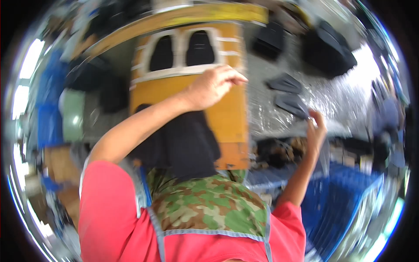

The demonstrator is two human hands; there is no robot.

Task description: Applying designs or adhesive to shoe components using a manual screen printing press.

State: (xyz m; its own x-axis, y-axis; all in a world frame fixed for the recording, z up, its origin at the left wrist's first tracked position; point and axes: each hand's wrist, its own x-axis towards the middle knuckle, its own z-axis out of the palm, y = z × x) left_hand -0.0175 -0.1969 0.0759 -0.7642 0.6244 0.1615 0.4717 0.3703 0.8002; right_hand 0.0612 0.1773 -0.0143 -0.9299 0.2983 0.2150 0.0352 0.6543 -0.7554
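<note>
My left hand (pixel 214 87) hovers over the orange board (pixel 174 88), its fingers bent together and pointing right; whatever they may hold is not visible. Just beyond it, a white template (pixel 179 50) with two arched openings lies on the board, a black piece (pixel 162 53) showing in the left opening and another black piece (pixel 200 48) in the right. Off to the right, my right hand (pixel 317 129) pinches the near end of a dark grey flat piece (pixel 290 105). A similar dark grey piece (pixel 284 83) lies just beyond. Black cloth (pixel 190 142) hangs over the board's near edge, below my left forearm.
A yellow bar (pixel 187 16) crosses the board's far end. Clear plastic sheeting (pixel 266 111) covers the surface at right, with dark stacks (pixel 328 50) farther back. A blue crate (pixel 342 201) stands low at right; more blue bins (pixel 49 124) are at left.
</note>
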